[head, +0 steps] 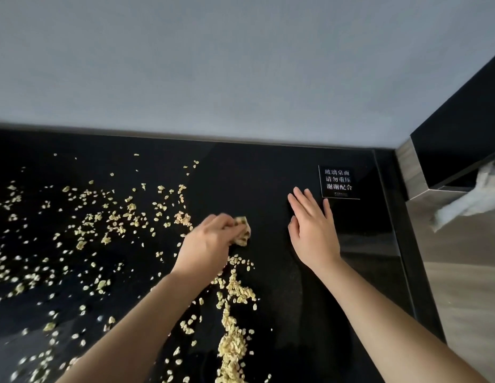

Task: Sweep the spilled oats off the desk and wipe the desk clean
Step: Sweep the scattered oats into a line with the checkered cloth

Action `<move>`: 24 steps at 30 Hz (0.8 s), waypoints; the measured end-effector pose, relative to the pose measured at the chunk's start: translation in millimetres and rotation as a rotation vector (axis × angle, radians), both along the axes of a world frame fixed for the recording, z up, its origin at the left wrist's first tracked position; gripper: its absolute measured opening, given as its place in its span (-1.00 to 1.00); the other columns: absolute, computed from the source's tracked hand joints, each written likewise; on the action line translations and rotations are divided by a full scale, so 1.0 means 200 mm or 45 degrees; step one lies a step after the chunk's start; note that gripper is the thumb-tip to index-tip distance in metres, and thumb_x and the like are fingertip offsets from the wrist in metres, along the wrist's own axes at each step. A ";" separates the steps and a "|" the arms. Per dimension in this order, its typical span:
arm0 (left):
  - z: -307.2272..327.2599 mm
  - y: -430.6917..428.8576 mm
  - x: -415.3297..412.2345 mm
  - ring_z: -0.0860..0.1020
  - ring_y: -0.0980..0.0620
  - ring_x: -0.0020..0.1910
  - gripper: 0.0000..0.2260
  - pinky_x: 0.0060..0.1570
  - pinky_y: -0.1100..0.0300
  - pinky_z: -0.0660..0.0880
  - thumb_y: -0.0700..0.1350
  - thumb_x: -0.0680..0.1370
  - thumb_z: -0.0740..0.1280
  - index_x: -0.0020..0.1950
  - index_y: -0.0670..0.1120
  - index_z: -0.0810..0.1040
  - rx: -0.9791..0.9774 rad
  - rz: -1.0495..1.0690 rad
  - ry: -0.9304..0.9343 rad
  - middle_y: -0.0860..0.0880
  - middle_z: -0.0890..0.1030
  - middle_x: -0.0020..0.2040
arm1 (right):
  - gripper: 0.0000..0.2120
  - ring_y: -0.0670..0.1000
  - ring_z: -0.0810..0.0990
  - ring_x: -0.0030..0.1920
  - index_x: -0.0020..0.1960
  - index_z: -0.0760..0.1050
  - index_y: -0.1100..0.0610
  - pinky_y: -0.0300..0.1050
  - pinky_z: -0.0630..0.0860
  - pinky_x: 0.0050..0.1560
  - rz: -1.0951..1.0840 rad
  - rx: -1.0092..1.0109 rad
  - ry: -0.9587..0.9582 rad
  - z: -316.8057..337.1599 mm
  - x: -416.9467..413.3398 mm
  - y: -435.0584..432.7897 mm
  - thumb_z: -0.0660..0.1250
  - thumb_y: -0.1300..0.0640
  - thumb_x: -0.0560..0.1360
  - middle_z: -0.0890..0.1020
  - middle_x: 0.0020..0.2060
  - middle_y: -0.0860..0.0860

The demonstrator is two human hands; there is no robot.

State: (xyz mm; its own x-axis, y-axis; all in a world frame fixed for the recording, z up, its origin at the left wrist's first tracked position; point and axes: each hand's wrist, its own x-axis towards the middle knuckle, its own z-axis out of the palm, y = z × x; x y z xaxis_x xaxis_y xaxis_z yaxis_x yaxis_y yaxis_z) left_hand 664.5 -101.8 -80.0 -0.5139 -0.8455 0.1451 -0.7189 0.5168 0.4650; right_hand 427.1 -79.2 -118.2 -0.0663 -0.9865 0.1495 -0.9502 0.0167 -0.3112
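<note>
Left hand [210, 243] gripping crumpled wipe [242, 230], likely raking oats [232, 294] into near ridge; right hand [314, 230] lying flat, released, steadying on bench [268, 175].

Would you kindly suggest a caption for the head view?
Left hand grips a pale wad among spilled oats on the black desk; right hand spread flat.

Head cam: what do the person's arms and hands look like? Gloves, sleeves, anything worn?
Nothing worn that shows. Left hand and right hand: no gloves, no rings visible. Left forearm and right forearm are uncovered down to the frame edge, with no sleeve or cuff in view. No watch, bracelet or strap at either wrist. The left hand is motion-blurred, so small details there are uncertain.
</note>
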 end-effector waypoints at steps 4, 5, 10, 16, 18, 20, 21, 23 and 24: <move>0.00 0.21 0.08 0.55 0.05 -0.13 -0.59 -0.28 0.14 0.60 -0.43 0.38 0.41 0.12 -0.05 0.67 0.105 -0.239 0.060 0.05 0.59 -0.06 | -0.54 0.09 0.17 0.53 0.48 0.30 0.16 0.26 0.10 0.50 -0.009 0.094 0.054 0.03 0.02 0.01 0.15 0.15 0.59 0.30 0.50 0.06; 0.00 0.26 0.10 0.54 0.07 -0.13 -0.60 -0.28 0.16 0.60 -0.42 0.39 0.41 0.12 -0.03 0.67 0.137 -0.283 0.070 0.06 0.58 -0.06 | -0.53 0.09 0.13 0.55 0.50 0.27 0.15 0.25 0.06 0.51 -0.009 0.127 0.055 0.04 0.03 0.01 0.13 0.14 0.60 0.27 0.52 0.05; 0.02 0.37 0.16 0.51 0.11 -0.12 -0.60 -0.21 0.23 0.56 -0.40 0.41 0.36 0.11 0.01 0.66 0.318 -0.372 0.114 0.09 0.55 -0.06 | -0.56 0.06 0.11 0.55 0.49 0.29 0.15 0.25 0.04 0.51 0.092 0.117 -0.010 0.04 0.10 0.06 0.09 0.17 0.62 0.27 0.51 0.01; 0.07 0.11 0.00 0.52 -0.04 -0.10 -0.65 -0.21 0.07 0.57 -0.42 0.46 0.31 0.12 -0.10 0.66 0.141 -0.154 0.139 -0.04 0.55 -0.05 | -0.50 -0.02 0.04 0.56 0.52 0.23 0.12 0.10 -0.10 0.55 0.118 0.137 -0.020 0.03 0.09 0.08 0.14 0.25 0.59 0.21 0.53 -0.03; 0.04 0.08 -0.06 0.50 -0.01 -0.13 -0.66 -0.26 0.04 0.56 -0.39 0.47 0.33 0.12 -0.04 0.66 0.124 -0.182 0.078 -0.01 0.55 -0.07 | -0.50 0.01 0.11 0.55 0.49 0.29 0.14 0.13 -0.05 0.54 0.126 0.084 -0.045 0.03 0.09 0.09 0.19 0.29 0.56 0.27 0.51 0.00; 0.01 0.11 -0.08 0.50 0.02 -0.16 -0.63 -0.28 0.09 0.56 -0.39 0.43 0.37 0.09 0.01 0.66 0.107 -0.299 0.055 0.02 0.55 -0.09 | -0.49 0.06 0.17 0.53 0.47 0.32 0.17 0.18 0.01 0.53 0.136 0.057 -0.057 0.03 0.09 0.09 0.23 0.33 0.53 0.31 0.49 0.03; 0.00 0.14 -0.08 0.50 0.04 -0.16 -0.61 -0.28 0.15 0.54 -0.40 0.41 0.37 0.08 0.02 0.66 0.101 -0.391 0.043 0.04 0.56 -0.08 | -0.49 0.07 0.19 0.53 0.47 0.33 0.18 0.20 0.04 0.52 0.131 0.053 -0.054 0.03 0.09 0.09 0.22 0.34 0.52 0.32 0.49 0.04; 0.00 0.22 -0.04 0.50 0.08 -0.15 -0.57 -0.29 0.24 0.47 -0.42 0.38 0.35 0.08 0.04 0.66 0.118 -0.572 0.016 0.07 0.57 -0.07 | -0.50 0.07 0.20 0.52 0.47 0.32 0.18 0.20 0.05 0.52 0.100 0.079 -0.042 0.02 0.10 0.08 0.17 0.31 0.53 0.32 0.49 0.03; 0.01 0.25 -0.02 0.50 0.09 -0.15 -0.55 -0.31 0.26 0.46 -0.42 0.38 0.34 0.09 0.05 0.66 0.137 -0.635 0.006 0.08 0.57 -0.07 | -0.51 0.06 0.18 0.53 0.48 0.31 0.17 0.18 0.03 0.53 0.095 0.099 -0.032 0.03 0.10 0.08 0.14 0.29 0.54 0.31 0.50 0.03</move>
State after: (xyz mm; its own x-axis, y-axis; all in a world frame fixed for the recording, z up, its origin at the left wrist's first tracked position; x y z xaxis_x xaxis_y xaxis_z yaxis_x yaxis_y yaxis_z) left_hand 660.9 -50.8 -78.7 -0.8584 -0.5076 0.0742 -0.3944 0.7455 0.5373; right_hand 447.9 -62.7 -113.1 0.0054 -0.9974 0.0713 -0.9417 -0.0290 -0.3352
